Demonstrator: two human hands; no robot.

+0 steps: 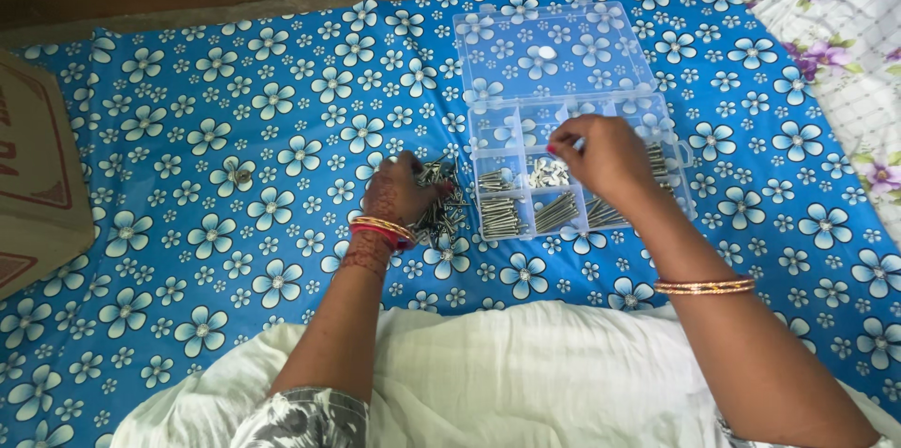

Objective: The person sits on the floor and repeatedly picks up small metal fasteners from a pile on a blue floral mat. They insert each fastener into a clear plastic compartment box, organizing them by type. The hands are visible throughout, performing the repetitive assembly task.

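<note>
A clear plastic organiser box (678,162) lies open on the blue flowered sheet, its lid (549,49) folded back. Several compartments hold sorted metal screws (499,213). My right hand (605,159) hovers over the middle compartments, fingertips pinched together near small silvery pieces; whether it holds one is not clear. My left hand (399,190) rests on a loose pile of screws (441,209) just left of the box, fingers curled into the pile. Both wrists wear bangles.
A brown cardboard box (33,167) sits at the left edge. A single small metal piece (243,175) lies on the blue flowered sheet (216,251) left of the pile. A white and purple floral cloth (849,54) covers the right corner. White fabric covers my lap.
</note>
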